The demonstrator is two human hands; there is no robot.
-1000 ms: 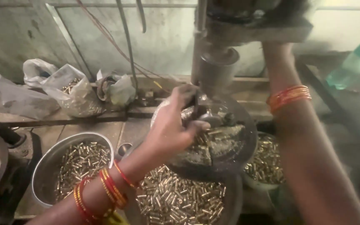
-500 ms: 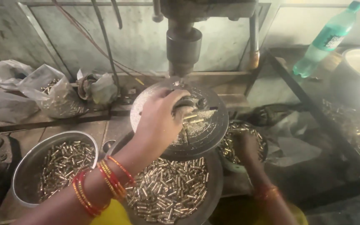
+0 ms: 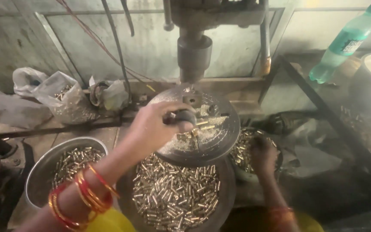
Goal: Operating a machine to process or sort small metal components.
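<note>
At frame centre, the left hand (image 3: 153,129) clamps a dark knob (image 3: 186,117) on the round metal press plate (image 3: 224,133), while the right hand (image 3: 263,155), fingers closed, gathers small brass tubes (image 3: 243,150) at right, likely for loading next.

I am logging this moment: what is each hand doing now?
Left hand: closed on a dark knob over the round machine plate.
Right hand: in a bowl of brass pieces; grip cannot be told.

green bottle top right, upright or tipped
Tipped: the green bottle leans with its capped end up to the right, against the wall.
</note>
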